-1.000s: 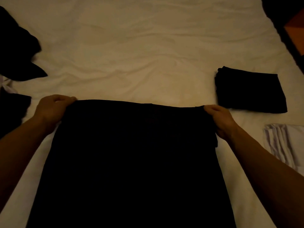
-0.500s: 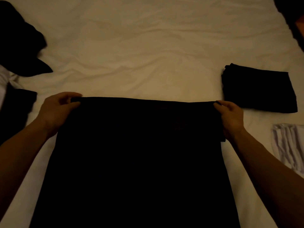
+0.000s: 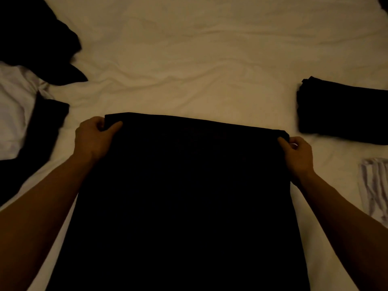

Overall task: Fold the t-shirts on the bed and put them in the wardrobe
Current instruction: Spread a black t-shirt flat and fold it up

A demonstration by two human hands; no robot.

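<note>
A black t-shirt lies flat on the bed, running from the near edge toward the middle. The left hand pinches its far left corner between thumb and curled fingers. The right hand pinches the far right corner likewise. A folded black shirt lies toward the right edge, with a striped folded item nearer. At the left edge lie dark clothes and a white garment, possibly unfolded shirts.

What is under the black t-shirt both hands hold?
The cream bedsheet shows all round the black t-shirt; whatever lies directly beneath is covered.
</note>
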